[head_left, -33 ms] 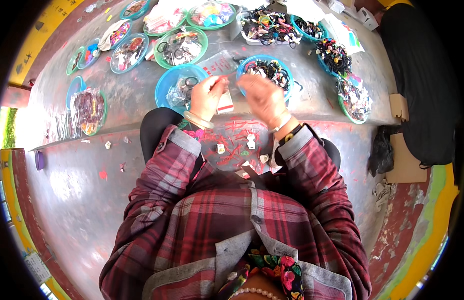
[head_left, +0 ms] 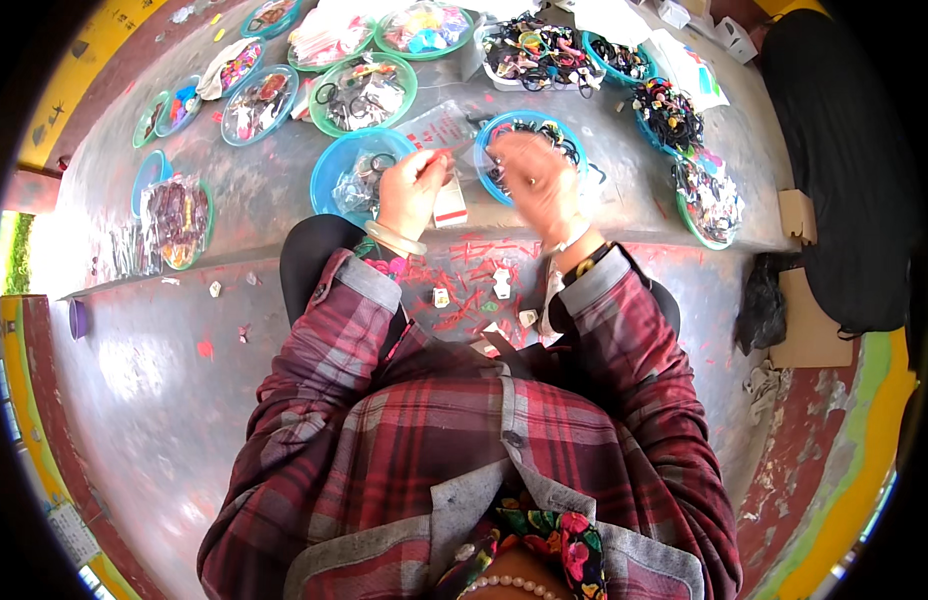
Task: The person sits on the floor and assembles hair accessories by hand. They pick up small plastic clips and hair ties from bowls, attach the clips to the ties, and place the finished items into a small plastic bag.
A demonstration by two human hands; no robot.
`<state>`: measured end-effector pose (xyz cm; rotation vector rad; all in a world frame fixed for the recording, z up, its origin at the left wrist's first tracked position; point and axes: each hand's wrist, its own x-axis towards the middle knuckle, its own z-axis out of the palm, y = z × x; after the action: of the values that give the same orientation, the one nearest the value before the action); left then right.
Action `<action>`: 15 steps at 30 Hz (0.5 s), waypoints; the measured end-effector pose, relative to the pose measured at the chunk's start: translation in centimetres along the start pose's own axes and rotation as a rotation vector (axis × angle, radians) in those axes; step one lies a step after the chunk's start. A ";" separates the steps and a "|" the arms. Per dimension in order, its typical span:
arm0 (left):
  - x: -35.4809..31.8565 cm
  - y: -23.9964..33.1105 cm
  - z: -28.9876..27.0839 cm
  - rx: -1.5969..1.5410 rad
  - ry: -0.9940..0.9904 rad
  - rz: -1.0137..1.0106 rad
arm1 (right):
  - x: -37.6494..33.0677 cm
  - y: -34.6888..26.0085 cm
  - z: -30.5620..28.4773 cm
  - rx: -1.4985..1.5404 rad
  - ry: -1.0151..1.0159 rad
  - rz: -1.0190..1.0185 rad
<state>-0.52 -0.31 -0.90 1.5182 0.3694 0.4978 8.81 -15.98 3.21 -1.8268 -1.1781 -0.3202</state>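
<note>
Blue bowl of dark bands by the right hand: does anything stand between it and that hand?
Nothing visible: the right hand overlaps the blue bowl in this view; whether they touch, I cannot tell.

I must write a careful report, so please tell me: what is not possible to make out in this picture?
Head view: whatever is between the left hand and right hand: too small and blurred to identify.
Head view: the right grip's exact shape: blurred.
Head view: some contents of the round blue basin behind that hand: covered by it.
Head view: the far side of the upper-left blue basin: cut off by the upper edge.
</note>
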 end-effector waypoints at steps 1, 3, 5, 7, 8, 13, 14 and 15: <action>0.2 0.3 -0.2 0.001 0.013 -0.016 | 0.7 1.6 0.0 -0.042 0.063 0.117; 0.3 -0.8 -0.7 0.023 0.000 -0.008 | 1.3 5.3 0.2 -0.168 0.010 0.320; 0.3 -1.1 -0.7 0.037 -0.025 -0.004 | 0.2 11.1 0.9 -0.129 -0.201 0.544; 0.0 -0.9 -0.5 0.047 -0.037 -0.003 | -1.1 14.9 2.4 -0.160 -0.332 0.582; 0.0 -0.9 -0.5 0.053 -0.033 -0.006 | -1.8 16.5 3.5 -0.205 -0.394 0.554; 0.1 -1.0 -0.7 0.120 -0.015 -0.023 | -3.8 18.7 7.2 -0.355 -0.652 0.570; 0.4 -0.7 0.0 0.130 -0.049 -0.023 | -5.6 22.8 7.2 -0.389 -0.726 0.284; 0.5 -0.9 -0.1 0.132 -0.048 -0.031 | -6.0 23.8 8.2 -0.444 -0.725 0.258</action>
<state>-0.03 0.02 -1.81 1.6471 0.3941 0.4180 23.35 -16.09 -18.17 -2.5748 -1.3904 0.2856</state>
